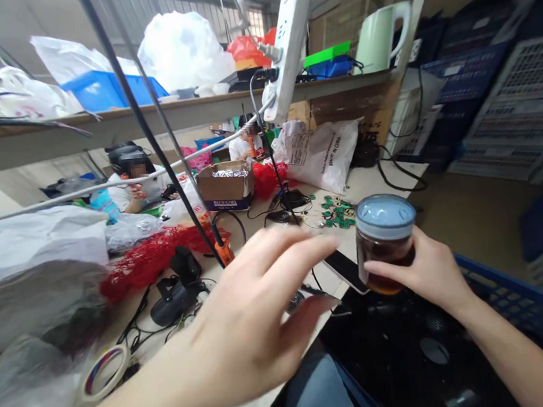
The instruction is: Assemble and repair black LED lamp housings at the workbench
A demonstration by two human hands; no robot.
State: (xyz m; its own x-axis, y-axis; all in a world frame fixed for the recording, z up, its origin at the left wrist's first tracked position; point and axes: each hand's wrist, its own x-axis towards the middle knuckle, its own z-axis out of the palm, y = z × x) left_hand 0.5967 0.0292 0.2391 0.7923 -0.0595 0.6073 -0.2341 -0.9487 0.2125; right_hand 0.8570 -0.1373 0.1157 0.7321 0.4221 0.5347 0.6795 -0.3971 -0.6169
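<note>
My right hand [429, 272] grips a glass jar [384, 244] of dark amber liquid with a pale blue lid, holding it above a black surface. Just left of the jar, a black smartphone [346, 271] lies partly under it. My left hand [248, 319] hangs open over the workbench [287, 379], fingers apart and holding nothing. Its fingertips come close to the jar without touching it. Beyond them, several small green circuit boards [336, 212] with wires lie scattered on the bench. A roll of tape [104, 372] sits below my left wrist.
Red mesh netting [153, 261], a black device [177, 294], cables and plastic bags crowd the bench. A cardboard box [225, 191] stands behind them. Two co-workers [131, 178] sit farther back. A power strip [290, 43] hangs in front of a shelf [150, 116]. A blue crate [522, 295] lies right.
</note>
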